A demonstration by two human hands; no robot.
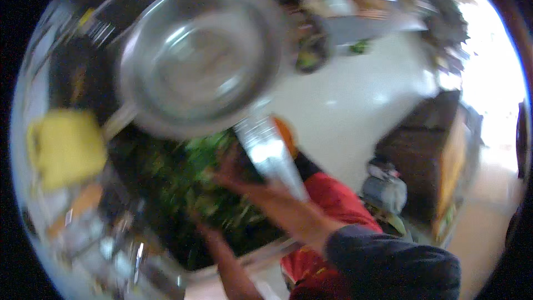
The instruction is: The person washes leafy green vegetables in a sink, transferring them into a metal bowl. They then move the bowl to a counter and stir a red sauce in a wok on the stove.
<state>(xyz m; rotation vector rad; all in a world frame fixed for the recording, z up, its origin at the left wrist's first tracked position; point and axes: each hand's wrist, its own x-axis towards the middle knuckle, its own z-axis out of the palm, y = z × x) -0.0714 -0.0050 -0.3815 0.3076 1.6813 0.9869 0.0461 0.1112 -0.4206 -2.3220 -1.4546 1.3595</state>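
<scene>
Leafy greens [194, 178] fill a dark, rectangular basin-like space in front of me. My right hand [236, 178] reaches in at their right side, and it seems to touch the leaves. Lower and closer to me, my left hand [208, 233] is at the near edge of the greens. Motion smears the fingers of both hands, so any grip on leaves cannot be made out. Just beyond the greens rests a wide, round metal pan [200, 61], its inside showing no contents, with a pale handle-like piece at its lower left.
A yellow plastic container [69, 147] stands left of the greens. A shiny metal ledge [272, 155] runs along their right, beside an orange round object [284, 133]. Blurred utensils lie at lower left. On the pale floor [344, 100] are a small green scrap and, farther right, a dark wooden cabinet [416, 155].
</scene>
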